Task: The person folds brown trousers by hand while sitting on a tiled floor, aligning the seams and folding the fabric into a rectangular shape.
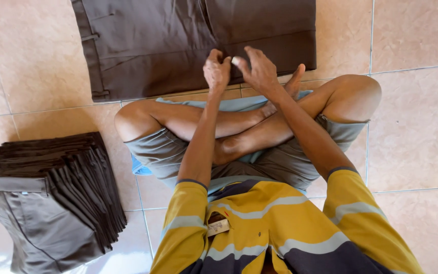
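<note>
A dark brown pair of trousers lies flat on the tiled floor in front of my crossed legs. Both hands meet at its near edge, close to the middle seam. My left hand has its fingers curled and pinched on the brown cloth. My right hand is right beside it, fingertips bent down onto the same edge, with a small pale thing showing between thumb and finger; what it is cannot be told.
A stack of several folded dark trousers stands on the floor at my left, with a grey pair in front. I sit cross-legged on a light blue mat. Pink floor tiles lie to the right.
</note>
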